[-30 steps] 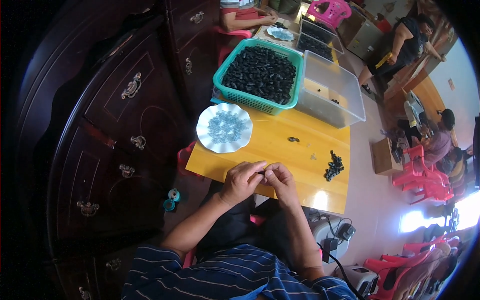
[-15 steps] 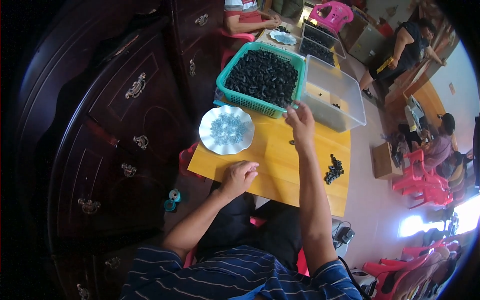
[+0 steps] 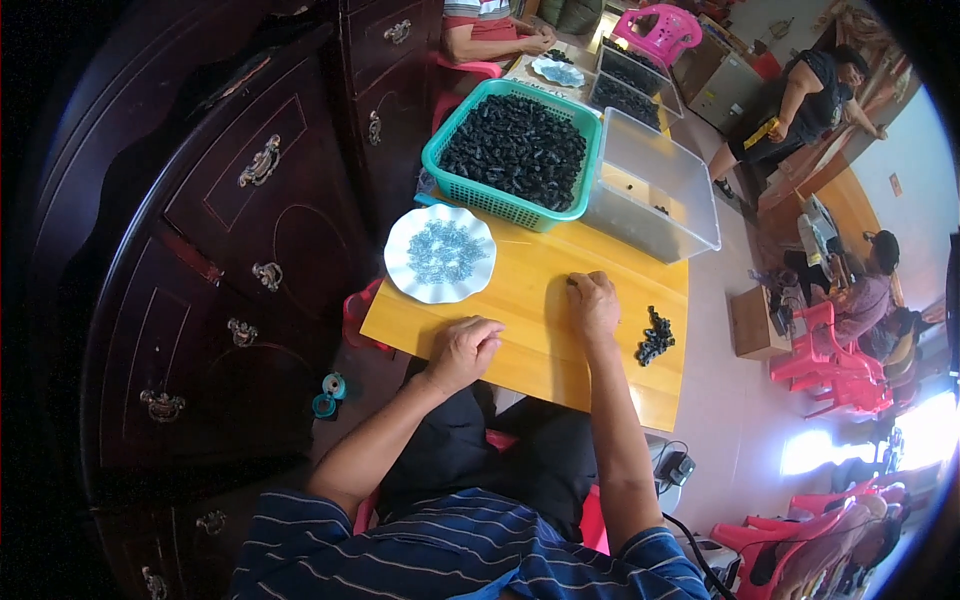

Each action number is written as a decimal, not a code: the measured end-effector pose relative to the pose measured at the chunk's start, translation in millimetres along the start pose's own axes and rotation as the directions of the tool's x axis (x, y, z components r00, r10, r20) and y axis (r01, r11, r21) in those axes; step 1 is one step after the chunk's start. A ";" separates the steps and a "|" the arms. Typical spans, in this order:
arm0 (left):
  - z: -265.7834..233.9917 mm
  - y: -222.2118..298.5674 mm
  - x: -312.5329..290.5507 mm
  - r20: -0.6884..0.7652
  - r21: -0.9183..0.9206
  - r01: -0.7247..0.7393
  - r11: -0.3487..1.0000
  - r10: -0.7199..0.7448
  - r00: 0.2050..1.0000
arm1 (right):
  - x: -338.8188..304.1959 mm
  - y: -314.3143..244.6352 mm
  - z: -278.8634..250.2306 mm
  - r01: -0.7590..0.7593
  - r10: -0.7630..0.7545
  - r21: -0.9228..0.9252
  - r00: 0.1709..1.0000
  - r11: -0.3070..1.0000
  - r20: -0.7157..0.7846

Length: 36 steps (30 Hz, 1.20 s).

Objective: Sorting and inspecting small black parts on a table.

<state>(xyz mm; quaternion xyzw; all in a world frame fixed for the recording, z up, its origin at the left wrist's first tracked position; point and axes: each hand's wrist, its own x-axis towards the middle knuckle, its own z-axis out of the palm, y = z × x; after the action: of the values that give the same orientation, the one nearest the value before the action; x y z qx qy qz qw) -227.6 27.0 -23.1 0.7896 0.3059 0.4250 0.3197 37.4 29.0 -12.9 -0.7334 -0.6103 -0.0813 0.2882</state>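
My right hand (image 3: pixel 596 306) rests low over the yellow table (image 3: pixel 530 345), its fingertips pinched on a small black piece (image 3: pixel 572 282) that is mostly covered. Near the table's front edge, my left hand (image 3: pixel 463 354) is closed, with thumb and fingers together; whatever it holds, if anything, is hidden. Beyond it stands a white plate with a wavy rim (image 3: pixel 396 244), carrying many small clear bluish pieces (image 3: pixel 447 251). A green basket (image 3: pixel 500 205) behind the plate is heaped with small black parts (image 3: pixel 515 148). To the right of my right hand lies a loose group of black parts (image 3: pixel 655 337).
A clear plastic bin (image 3: pixel 660 225) with a few black parts stands right of the basket. More bins (image 3: pixel 625 100) and another plate (image 3: pixel 557 72) lie farther back, beside a seated person (image 3: pixel 490 40). Dark drawers (image 3: pixel 250 230) line the left. Another person (image 3: pixel 800 100) stands at the right.
My right hand has come down from the basket's near corner to the table, onto the single black piece lying there. My left hand stays closed by the front edge.
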 end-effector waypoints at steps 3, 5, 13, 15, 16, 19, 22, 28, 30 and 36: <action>0.3 -0.2 0.2 0.006 0.021 0.001 1.000 -0.001 1.000 | -5.8 -6.5 0.9 -0.025 0.026 -0.047 1.000 0.999 0.005; 0.7 -1.0 0.0 0.019 0.027 0.004 1.000 -0.004 1.000 | -17.3 -15.7 1.4 -0.036 0.034 0.037 0.998 0.999 0.058; -3.0 9.6 2.8 -0.007 -0.093 0.027 0.995 -0.028 1.000 | -76.7 -83.7 -9.7 0.004 -0.044 0.372 0.994 0.928 0.100; -3.7 7.0 2.4 0.030 -0.100 0.009 0.995 -0.006 1.000 | -82.6 -89.3 -11.9 -0.246 0.083 0.573 0.952 0.782 0.295; -4.1 6.2 2.5 0.057 -0.106 -0.007 0.994 0.013 0.998 | -82.5 -87.7 -12.9 -0.306 0.114 0.579 0.932 0.756 0.343; -3.5 8.6 3.2 0.095 -0.126 0.015 0.992 -0.003 0.995 | -84.0 -77.8 -10.5 -0.322 0.042 0.725 0.926 0.609 0.376; -4.8 0.3 1.7 0.138 -0.131 0.015 0.991 0.004 0.990 | -80.1 -72.6 -13.6 -0.351 -0.032 0.736 0.892 0.578 0.451; -3.5 -2.9 0.8 0.128 -0.190 0.158 0.969 -0.135 0.983 | -63.7 -32.9 -14.0 -0.436 0.159 0.799 0.899 0.413 0.408; -1.4 -5.5 1.2 0.131 -0.197 0.149 0.969 -0.125 0.983 | -47.4 2.2 -15.8 -0.337 0.241 0.744 0.941 0.577 0.239; -1.2 -3.0 0.2 0.074 -0.220 0.131 0.967 -0.117 0.990 | -5.1 49.2 -45.6 -0.253 0.258 0.201 0.966 0.947 0.001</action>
<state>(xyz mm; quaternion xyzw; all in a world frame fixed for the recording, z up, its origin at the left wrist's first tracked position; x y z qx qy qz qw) -229.2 29.3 -24.8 0.7403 0.2949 0.4121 0.4418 93.2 -3.5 6.1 -0.7726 -0.5117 0.0088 0.3759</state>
